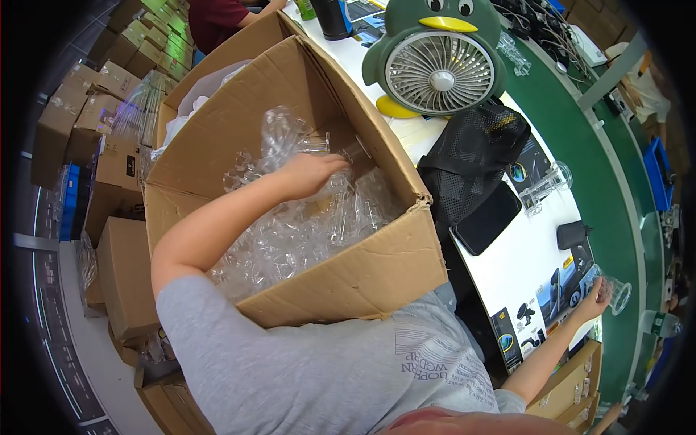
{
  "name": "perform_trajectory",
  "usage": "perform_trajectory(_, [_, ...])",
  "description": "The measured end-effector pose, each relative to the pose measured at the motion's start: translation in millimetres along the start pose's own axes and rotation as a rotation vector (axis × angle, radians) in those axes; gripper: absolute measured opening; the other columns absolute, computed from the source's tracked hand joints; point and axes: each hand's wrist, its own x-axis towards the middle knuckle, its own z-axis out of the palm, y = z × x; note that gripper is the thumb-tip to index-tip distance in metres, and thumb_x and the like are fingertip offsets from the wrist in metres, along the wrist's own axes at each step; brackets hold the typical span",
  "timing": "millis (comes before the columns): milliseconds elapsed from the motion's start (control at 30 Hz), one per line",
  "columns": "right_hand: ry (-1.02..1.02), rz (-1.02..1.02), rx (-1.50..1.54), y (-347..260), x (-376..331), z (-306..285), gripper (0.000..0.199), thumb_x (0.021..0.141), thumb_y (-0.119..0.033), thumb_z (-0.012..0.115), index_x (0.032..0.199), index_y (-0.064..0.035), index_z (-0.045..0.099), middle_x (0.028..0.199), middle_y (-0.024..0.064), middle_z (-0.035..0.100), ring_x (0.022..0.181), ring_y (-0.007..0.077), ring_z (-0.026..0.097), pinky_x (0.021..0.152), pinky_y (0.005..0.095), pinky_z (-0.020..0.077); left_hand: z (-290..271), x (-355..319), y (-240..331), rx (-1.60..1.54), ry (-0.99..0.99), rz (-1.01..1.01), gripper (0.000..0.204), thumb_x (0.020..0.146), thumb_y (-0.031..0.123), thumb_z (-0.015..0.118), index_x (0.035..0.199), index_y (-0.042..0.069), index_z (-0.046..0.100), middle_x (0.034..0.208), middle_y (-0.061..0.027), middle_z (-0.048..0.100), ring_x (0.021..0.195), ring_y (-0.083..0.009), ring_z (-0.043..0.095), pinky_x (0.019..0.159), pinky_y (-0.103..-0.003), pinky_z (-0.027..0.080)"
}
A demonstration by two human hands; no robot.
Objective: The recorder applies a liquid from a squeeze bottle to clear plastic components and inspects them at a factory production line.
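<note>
My left hand [316, 175] reaches deep into a large open cardboard box [348, 286], its fingers bent and pressed together among the contents. Beside the fingertips lies a clear cylindrical piece [357, 151]; what the fingers grip, if anything, is hidden. Many clear plastic pieces [279, 239] fill the bottom of the box in a loose heap. Far to the right, my right hand [597, 299] is closed around a clear plastic part [618, 297] with a round, flared end, held over the green surface by the table edge.
On the white table [487, 272] are a green bird-shaped fan [442, 80], a black mesh bag [478, 156], a phone [487, 219], a small black block [571, 235] and another clear part [545, 187]. A green conveyor [616, 203] runs alongside. Cartons [127, 275] stack at left; a person [217, 25] sits beyond.
</note>
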Motion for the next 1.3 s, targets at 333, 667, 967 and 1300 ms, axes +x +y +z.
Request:
perform_trajectory(333, [-0.006, 0.021, 0.005, -3.8, -3.3, 1.8, 0.035, 0.082, -0.007, 0.061, 0.112, 0.0082, 0.048, 0.098, 0.0134, 0.061, 0.088, 0.0164, 0.058, 0.078, 0.0259, 0.0478, 8.6, 34.3, -25.6, 0.201, -0.414, 0.032, 0.013, 0.073, 0.009, 0.052, 0.068, 0.002, 0.061, 0.074, -0.0154, 0.063, 0.076, -0.0336, 0.061, 0.066, -0.041, 0.049])
perform_trajectory(667, [-0.034, -0.008, -0.036, -1.5, -2.0, -1.9, 0.038, 0.083, -0.010, 0.061, 0.113, 0.0092, 0.047, 0.097, 0.0126, 0.061, 0.086, 0.0162, 0.059, 0.078, 0.0255, 0.0470, -18.2, 35.7, 2.3, 0.151, -0.163, -0.188, 0.012, 0.075, 0.018, 0.057, 0.071, 0.007, 0.062, 0.066, -0.0144, 0.061, 0.068, -0.0322, 0.060, 0.058, -0.042, 0.047])
perform_trajectory(967, [-0.016, 0.033, -0.034, -13.2, -4.9, 3.4, 0.033, 0.083, -0.005, 0.059, 0.111, 0.0083, 0.048, 0.099, 0.0148, 0.060, 0.090, 0.0178, 0.058, 0.081, 0.0273, 0.0476, 65.4, 56.8, -13.3, -0.124, -0.239, -0.111, 0.014, 0.075, 0.016, 0.053, 0.081, 0.009, 0.063, 0.078, -0.0116, 0.062, 0.071, -0.0305, 0.061, 0.061, -0.038, 0.048])
perform_trajectory(1300, [-0.022, 0.037, -0.024, -12.3, -5.5, 1.8, 0.041, 0.083, -0.009, 0.060, 0.117, 0.0086, 0.045, 0.101, 0.0143, 0.060, 0.090, 0.0174, 0.058, 0.080, 0.0264, 0.0468, -8.5, 28.5, -25.4, -0.903, -0.348, -0.272, 0.021, 0.074, 0.024, 0.070, 0.074, 0.003, 0.064, 0.067, -0.0014, 0.060, 0.064, -0.0078, 0.052, 0.059, -0.025, 0.041])
